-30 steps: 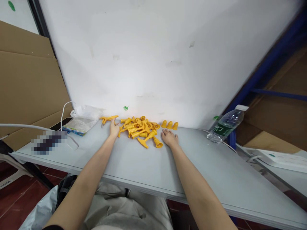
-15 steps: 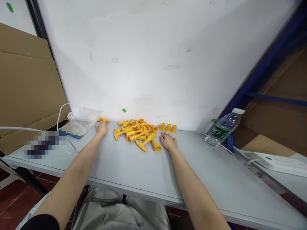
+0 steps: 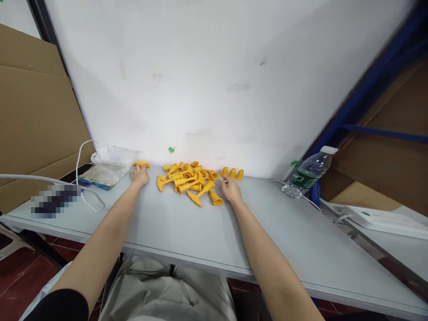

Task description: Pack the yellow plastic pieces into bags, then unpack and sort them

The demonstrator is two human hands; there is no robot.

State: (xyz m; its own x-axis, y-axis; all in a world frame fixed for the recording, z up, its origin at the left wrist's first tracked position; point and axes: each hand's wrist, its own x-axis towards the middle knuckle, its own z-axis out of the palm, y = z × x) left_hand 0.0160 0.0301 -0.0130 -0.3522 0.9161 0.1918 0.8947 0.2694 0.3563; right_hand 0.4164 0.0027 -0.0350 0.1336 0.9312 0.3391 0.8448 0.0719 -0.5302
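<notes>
My left hand (image 3: 139,175) rests on the table at the left, its fingers apart and touching or just beside a yellow T-shaped handle piece (image 3: 142,164). My right hand (image 3: 231,191) is right of the pile, fingers loosely extended and partly bent, close to the nearest of three small yellow cups (image 3: 232,172) standing in a row by the wall. Between my hands lies a heap of yellow plastic parts (image 3: 187,177), several with T-shaped handles and threaded shafts, others ribbed, flared sleeves. One flared sleeve (image 3: 216,199) lies at the heap's front right.
A clear plastic bag (image 3: 110,171) and white cables lie left on the grey table (image 3: 187,227), near a pixelated dark object (image 3: 55,203). A water bottle (image 3: 309,174) stands tilted-looking at the right, before a blue frame. A cardboard box (image 3: 36,116) borders the left.
My left fingers have shifted slightly back from the T-shaped handle piece. My right hand has drawn its fingers in and turned toward the nearest cup. The view has shifted slightly.
</notes>
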